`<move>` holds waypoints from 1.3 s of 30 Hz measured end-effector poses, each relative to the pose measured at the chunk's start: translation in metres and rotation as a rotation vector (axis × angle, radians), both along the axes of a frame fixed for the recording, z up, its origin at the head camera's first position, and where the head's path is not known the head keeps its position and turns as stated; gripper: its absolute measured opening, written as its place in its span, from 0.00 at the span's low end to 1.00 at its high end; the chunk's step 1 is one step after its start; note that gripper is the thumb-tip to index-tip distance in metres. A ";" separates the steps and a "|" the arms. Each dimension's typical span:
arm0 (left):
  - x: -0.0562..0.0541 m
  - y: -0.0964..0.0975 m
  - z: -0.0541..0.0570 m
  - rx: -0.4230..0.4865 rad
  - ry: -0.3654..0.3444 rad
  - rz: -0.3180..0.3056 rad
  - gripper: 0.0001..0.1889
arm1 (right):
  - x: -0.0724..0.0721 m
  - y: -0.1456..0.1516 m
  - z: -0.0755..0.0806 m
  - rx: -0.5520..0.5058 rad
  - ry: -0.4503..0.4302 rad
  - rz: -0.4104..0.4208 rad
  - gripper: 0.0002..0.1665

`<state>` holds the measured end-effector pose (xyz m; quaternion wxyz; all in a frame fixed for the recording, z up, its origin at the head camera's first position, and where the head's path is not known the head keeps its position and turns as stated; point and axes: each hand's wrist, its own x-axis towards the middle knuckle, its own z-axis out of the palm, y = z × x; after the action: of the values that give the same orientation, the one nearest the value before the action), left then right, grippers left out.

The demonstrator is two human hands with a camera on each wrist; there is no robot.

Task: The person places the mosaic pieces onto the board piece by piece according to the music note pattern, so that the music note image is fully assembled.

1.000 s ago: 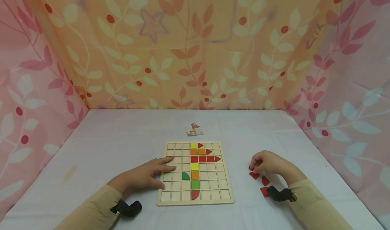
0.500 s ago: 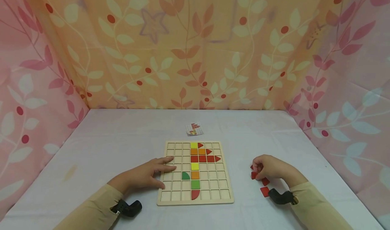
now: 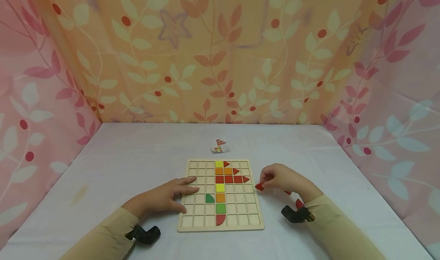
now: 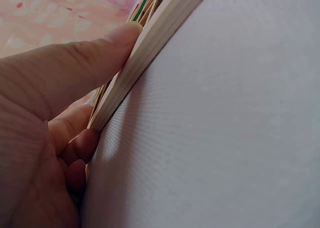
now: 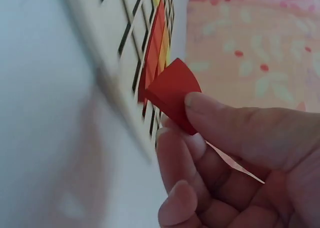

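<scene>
A wooden grid board (image 3: 238,218) lies flat on the white table. Yellow, orange, red and green tiles fill a column of its cells, with red triangles (image 3: 245,179) ending the upper rows. A green quarter-round tile (image 3: 209,198) sits left of the column, and a red quarter-round (image 3: 220,219) is at its foot. My left hand (image 3: 159,197) rests on the board's left edge, fingers spread and thumb on the rim. Just off the right edge, my right hand (image 3: 285,179) pinches a red quarter-round tile (image 5: 172,87) between thumb and fingers.
Behind the board lies a small pattern card (image 3: 219,145) with a printed coloured grid. Loose red pieces (image 3: 299,203) lie on the table at the right, partly hidden by the right hand and wrist. Patterned cloth (image 3: 220,61) encloses the table's back and sides.
My right hand has picked up a red quarter-round tile from the loose pieces and moved left to the board's right edge. The left hand has stayed in place.
</scene>
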<state>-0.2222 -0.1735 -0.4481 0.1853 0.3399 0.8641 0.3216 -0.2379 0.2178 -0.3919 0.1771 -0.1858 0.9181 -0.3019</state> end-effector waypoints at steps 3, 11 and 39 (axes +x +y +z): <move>0.000 0.000 0.000 -0.002 0.002 0.000 0.35 | -0.004 -0.023 0.001 -0.023 0.019 0.035 0.03; 0.001 0.001 0.002 0.004 -0.020 0.013 0.35 | -0.010 -0.078 -0.002 -0.109 -0.014 0.110 0.01; -0.001 -0.002 0.003 0.006 0.026 -0.025 0.35 | -0.008 -0.169 -0.013 -0.006 0.052 0.313 0.07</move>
<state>-0.2230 -0.1759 -0.4454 0.1769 0.3556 0.8611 0.3173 -0.2459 0.0484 -0.4045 0.1978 -0.3350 0.8812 -0.2685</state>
